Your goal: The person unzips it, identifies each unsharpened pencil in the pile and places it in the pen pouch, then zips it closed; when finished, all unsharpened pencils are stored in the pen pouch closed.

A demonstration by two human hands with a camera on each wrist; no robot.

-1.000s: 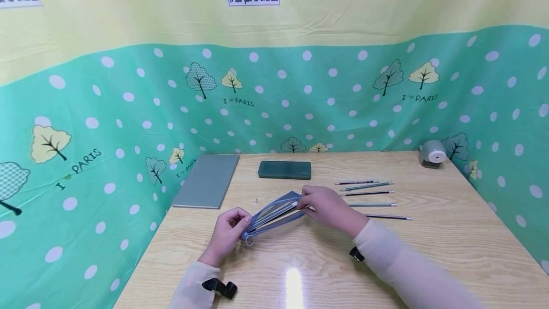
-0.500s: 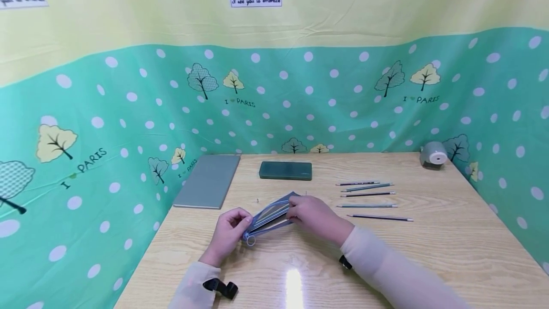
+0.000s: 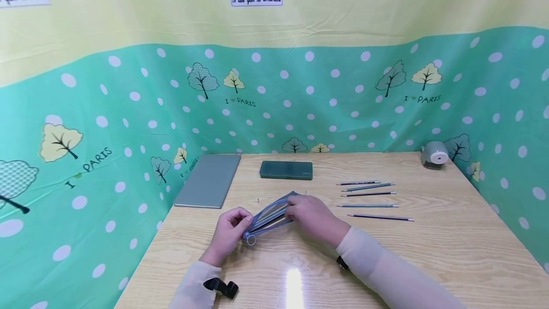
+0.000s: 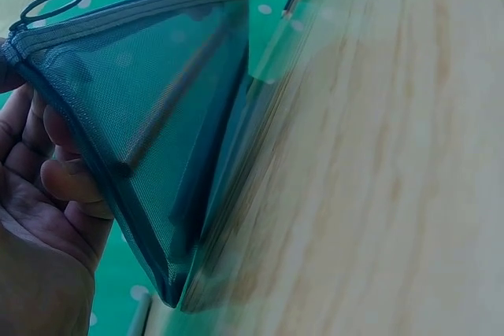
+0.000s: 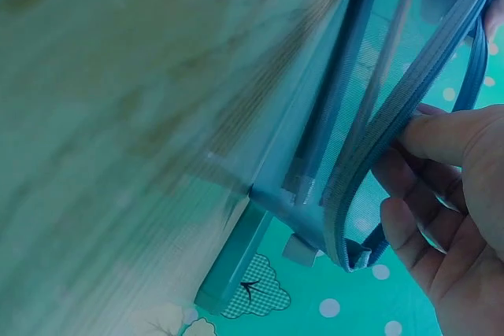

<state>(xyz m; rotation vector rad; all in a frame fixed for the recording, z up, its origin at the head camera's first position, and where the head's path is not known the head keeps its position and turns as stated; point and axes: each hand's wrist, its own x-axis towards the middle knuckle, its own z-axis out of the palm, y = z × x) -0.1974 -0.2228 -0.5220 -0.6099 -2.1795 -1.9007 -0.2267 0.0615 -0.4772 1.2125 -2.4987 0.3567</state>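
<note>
A blue mesh zip pencil case (image 3: 271, 210) with a ring pull is raised at a tilt over the table, its mouth spread apart. My left hand (image 3: 230, 232) pinches its near-left end beside the ring. Several pencils (image 3: 268, 221) lie inside, seen through the gap and through the mesh (image 4: 169, 108). At the far end, my right hand (image 3: 313, 216) has its curled fingers in the mouth, by the pencils' upper ends. In the right wrist view, thumb and forefinger of the right hand (image 5: 453, 186) meet at the zip edge. What lies between their tips is hidden.
Several loose pencils (image 3: 369, 194) lie in rows on the table to the right. A dark green pencil box (image 3: 286, 169) stands at the back, a grey notebook (image 3: 208, 180) at the left. In the back right corner sits a grey pencil sharpener (image 3: 434, 155).
My right hand has moved left and slightly down, further over the mouth of the pencil case. The left hand keeps its pinch in the same place, and the loose pencils lie as before.
</note>
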